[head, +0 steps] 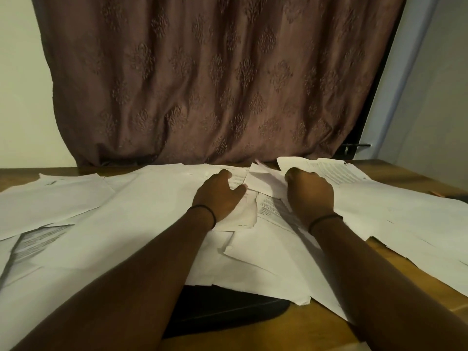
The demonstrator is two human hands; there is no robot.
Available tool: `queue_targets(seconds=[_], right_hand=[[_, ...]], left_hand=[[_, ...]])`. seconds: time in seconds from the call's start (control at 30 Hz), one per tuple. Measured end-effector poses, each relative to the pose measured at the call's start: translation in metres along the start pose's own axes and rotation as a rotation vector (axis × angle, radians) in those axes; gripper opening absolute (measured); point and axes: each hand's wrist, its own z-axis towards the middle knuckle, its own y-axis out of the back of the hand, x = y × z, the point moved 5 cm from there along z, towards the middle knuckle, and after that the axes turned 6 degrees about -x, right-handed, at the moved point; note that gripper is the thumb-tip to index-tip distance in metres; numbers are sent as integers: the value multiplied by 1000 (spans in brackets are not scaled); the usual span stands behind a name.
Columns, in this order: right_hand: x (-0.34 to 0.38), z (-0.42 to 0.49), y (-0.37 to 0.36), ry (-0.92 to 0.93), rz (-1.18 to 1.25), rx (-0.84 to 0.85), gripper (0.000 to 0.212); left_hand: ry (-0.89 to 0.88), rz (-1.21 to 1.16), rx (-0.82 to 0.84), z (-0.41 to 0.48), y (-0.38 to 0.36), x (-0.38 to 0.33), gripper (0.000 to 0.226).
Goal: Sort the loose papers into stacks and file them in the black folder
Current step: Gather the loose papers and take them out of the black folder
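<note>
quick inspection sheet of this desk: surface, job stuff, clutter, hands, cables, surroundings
surface: wooden table, mostly covered by sheets
job's things: loose papers spread and overlapping, no neat stacks; black folder at the near edge, partly under the papers
clutter: nothing clearly seen
hands: left hand rests on the papers, thumb spread; right hand has curled fingers and seems to grip a sheet; thin dark band on each wrist
cables: nothing seen
surroundings: brown patterned curtain behind the table; pale wall to the right
</note>
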Motion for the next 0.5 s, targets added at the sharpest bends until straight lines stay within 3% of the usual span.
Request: queue_targets(seconds=[0.1, 0.2, 0.3, 0.4, 0.43, 0.5], right_hand=[[11, -9, 40, -42, 350, -377, 18], [13, -18, 63, -247, 818, -581, 18], [1, -16, 54, -532, 1062, -593, 19], [-18, -12, 38, -721, 1127, -534, 26], [-24, -11, 34, -767, 1133, -520, 27], [-31, -9, 30, -845, 1166, -495, 25]], left_hand=[[82, -190, -104, 3, 8, 1, 54], [173, -574, -179, 1, 19, 0, 59], [213, -931, -87, -2, 28, -4, 63], [193, -958, -55, 0, 38, 0, 83], [167, -943, -62, 1, 43, 0, 81], [126, -954, -17, 0, 47, -3, 52]])
